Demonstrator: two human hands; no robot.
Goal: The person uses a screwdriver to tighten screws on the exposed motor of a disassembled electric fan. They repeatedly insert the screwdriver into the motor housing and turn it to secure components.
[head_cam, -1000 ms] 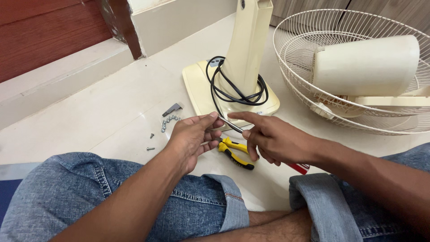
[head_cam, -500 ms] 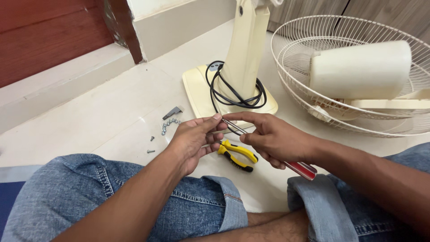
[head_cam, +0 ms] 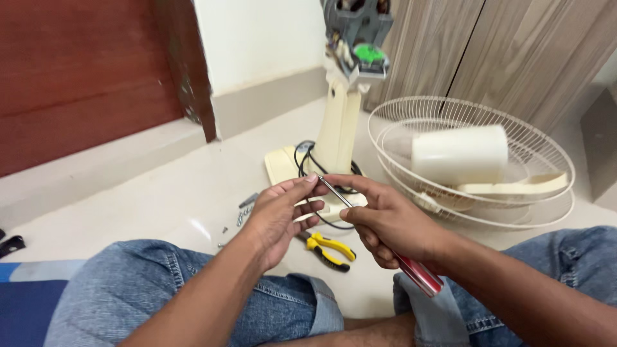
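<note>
In the middle of the frame, above the person's denim-clad knees, the right hand [head_cam: 385, 222] gripped a screwdriver [head_cam: 379, 238], its fingers curled around the red handle and the thumb and forefinger pressed to the thin metal shaft. The left hand [head_cam: 279, 218] met the shaft's tip, thumb and fingertips pinched together there; whether a screw sat between them could not be told. Just below the hands, on the pale floor [head_cam: 160, 193], lay yellow-handled pliers [head_cam: 329, 249], and to their left a small scatter of screws [head_cam: 243, 212].

Behind the hands stood the cream fan stand [head_cam: 340, 135] on its flat base, a black cord [head_cam: 308, 168] coiled around the foot. At the top of the frame the motor [head_cam: 357, 29] sat bare, its housing off. To the right, the wire grille [head_cam: 475, 160] lay on the floor with a cream motor cover [head_cam: 459, 155] and a fan blade [head_cam: 514, 187] resting in it.

Judging by this, the fan was already well taken apart: grille, blade and cover off, screws out. Whatever concerned the exposed motor looked still undone.
</note>
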